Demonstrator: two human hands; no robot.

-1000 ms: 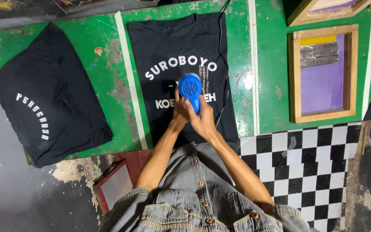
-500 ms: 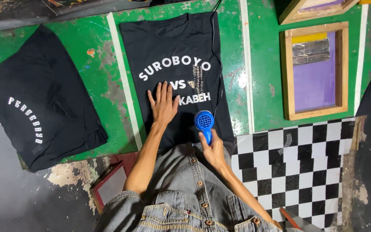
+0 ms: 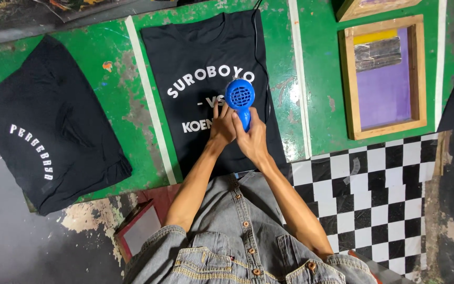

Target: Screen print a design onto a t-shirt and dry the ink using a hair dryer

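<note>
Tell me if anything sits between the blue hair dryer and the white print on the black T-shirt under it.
Nothing visible does. The right hand grips the blue hair dryer by its handle above the black T-shirt, over its white print. The left hand lies on the shirt beside the handle, not under the dryer head.

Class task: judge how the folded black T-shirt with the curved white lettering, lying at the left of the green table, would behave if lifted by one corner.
The folded black T-shirt is soft cloth lying flat on the green table, so it would probably droop and unfold. It looks light for its size. Pushed, it would likely bunch rather than slide.
</note>
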